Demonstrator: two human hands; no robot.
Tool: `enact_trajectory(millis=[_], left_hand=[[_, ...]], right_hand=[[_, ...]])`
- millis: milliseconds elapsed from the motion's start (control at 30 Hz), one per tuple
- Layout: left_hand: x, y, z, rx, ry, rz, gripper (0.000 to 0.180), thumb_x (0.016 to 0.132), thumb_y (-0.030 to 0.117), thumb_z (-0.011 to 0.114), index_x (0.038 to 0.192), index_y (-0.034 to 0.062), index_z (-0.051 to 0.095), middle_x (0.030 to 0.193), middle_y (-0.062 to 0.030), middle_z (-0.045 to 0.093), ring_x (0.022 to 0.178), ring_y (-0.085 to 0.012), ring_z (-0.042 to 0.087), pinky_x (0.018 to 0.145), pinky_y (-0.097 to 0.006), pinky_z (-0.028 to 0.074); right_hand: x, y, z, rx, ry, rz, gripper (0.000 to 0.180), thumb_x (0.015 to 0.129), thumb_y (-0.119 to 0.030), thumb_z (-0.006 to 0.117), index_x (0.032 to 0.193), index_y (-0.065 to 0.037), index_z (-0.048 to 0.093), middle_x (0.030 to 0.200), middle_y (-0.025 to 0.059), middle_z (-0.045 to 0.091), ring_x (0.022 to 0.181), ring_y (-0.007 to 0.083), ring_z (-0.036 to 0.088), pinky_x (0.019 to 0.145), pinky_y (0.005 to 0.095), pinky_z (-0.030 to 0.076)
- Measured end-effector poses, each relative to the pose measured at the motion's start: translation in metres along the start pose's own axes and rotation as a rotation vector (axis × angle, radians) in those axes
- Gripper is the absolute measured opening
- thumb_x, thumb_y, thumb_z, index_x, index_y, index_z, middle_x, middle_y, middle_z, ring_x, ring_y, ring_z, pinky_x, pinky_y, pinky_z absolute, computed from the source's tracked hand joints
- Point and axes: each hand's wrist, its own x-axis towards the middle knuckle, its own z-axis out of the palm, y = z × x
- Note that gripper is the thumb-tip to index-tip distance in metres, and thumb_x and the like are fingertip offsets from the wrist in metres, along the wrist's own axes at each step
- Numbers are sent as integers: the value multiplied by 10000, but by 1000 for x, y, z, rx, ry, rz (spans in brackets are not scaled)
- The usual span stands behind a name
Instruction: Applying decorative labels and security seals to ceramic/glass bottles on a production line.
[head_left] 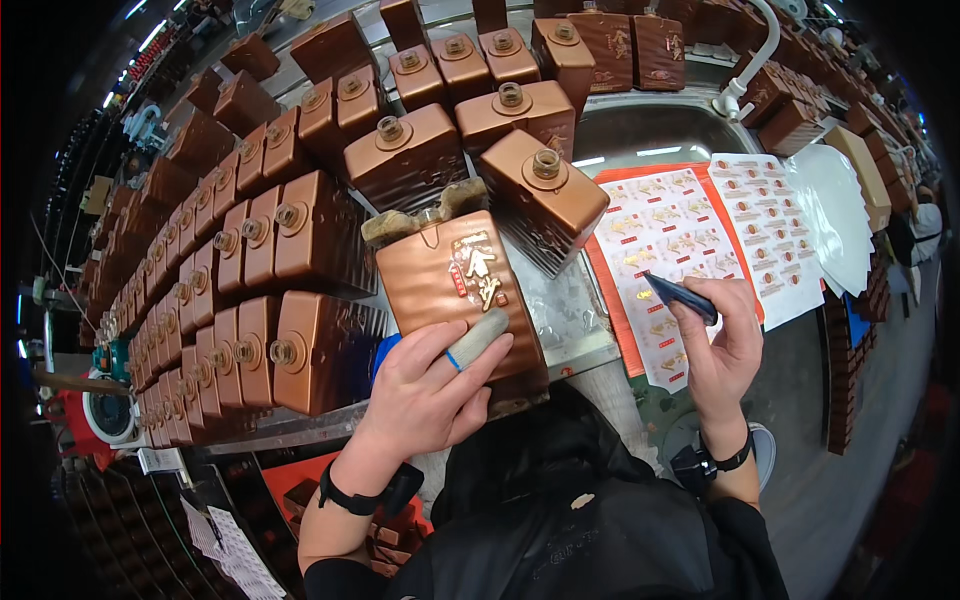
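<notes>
A copper-coloured square bottle (440,290) lies face up in front of me, with raised gold characters and a small red label on its face. Its neck end rests against a stand with two brown padded pieces (395,228). My left hand (430,380) lies on the lower part of this face, fingers apart; one finger wears a pale fabric finger cover (478,338). To the right, my right hand (720,340) pinches dark pointed tweezers (690,300). Their tip is at a gold label on a white sticker sheet (668,345), whether touching I cannot tell.
Rows of upright copper bottles (310,230) fill the left and back of the bench. One bottle (545,190) stands close beyond the lying one. Under the sticker sheets is an orange-red sheet (725,200). A metal sink (640,130) with a white tap (735,95) is behind.
</notes>
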Motion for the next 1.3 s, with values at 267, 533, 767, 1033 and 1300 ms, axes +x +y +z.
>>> enact_trajectory(millis=[267, 533, 767, 1033, 1300], left_hand=[[18, 1, 13, -17, 96, -262, 573, 850, 419, 713, 1345, 134, 671, 1473, -119, 536, 1346, -351, 427, 1135, -460, 367], [13, -2, 11, 25, 19, -200, 563, 838, 437, 730, 1341, 190, 677, 1436, -97, 532, 1362, -328, 414, 1126, -495, 394], [15, -3, 10, -6, 8, -193, 563, 819, 417, 755, 1331, 194, 679, 1400, -85, 530, 1341, -313, 424, 1081, -516, 430], [6, -8, 12, -41, 74, -122, 536, 851, 408, 727, 1288, 100, 695, 1350, -105, 613, 1281, -316, 513, 1062, -493, 458], [25, -7, 7, -96, 55, -246, 598, 849, 405, 745, 1321, 50, 655, 1389, -138, 594, 1327, -342, 511, 1074, -493, 448]], right_hand=[[7, -6, 13, 32, -53, -49, 256, 831, 24, 773, 1067, -16, 683, 975, 89, 699, 854, 222, 594, 737, 320, 476], [9, -2, 25, 33, -88, -25, 257, 830, 12, 777, 1067, -20, 685, 984, 96, 707, 860, 237, 599, 743, 332, 480], [13, 1, 31, 24, -106, 14, 257, 825, 10, 780, 1064, -18, 690, 990, 99, 714, 872, 242, 606, 760, 332, 482], [18, 3, 34, 15, -108, -12, 272, 819, 27, 776, 1071, -15, 683, 986, 103, 716, 863, 248, 610, 762, 338, 478], [19, 1, 38, 48, -124, -52, 298, 816, 41, 775, 1090, -13, 670, 999, 114, 715, 860, 251, 610, 756, 344, 480]])
